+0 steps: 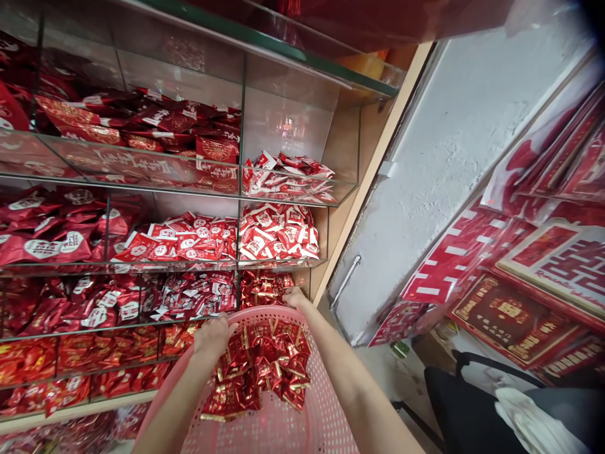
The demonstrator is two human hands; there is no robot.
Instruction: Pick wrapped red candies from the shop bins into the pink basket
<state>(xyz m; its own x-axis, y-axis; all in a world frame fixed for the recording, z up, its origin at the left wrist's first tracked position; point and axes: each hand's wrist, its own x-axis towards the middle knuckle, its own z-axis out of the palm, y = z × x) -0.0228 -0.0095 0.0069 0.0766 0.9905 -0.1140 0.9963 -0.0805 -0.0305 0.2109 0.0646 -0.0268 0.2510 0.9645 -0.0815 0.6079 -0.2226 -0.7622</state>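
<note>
A pink perforated plastic basket (331,384) sits below me, tilted against the shelf front. Red packets with gold trim (265,366) are heaped at its far side. My left hand (213,338) is closed over the basket's far left rim, its fingertips close to the shelf edge. Past the far right rim, my right hand (297,298) is at the right end of a compartment of similar shiny red packets (265,287). Its fingers are curled, and what they hold, if anything, is hidden.
Glass-fronted shelves hold red packets with white labels (278,233) and larger red bags (51,243). A wooden side panel (368,170) borders the white wall (378,252). On the right are red decorations (444,265) and a black chair (463,410) with a white cloth (539,419).
</note>
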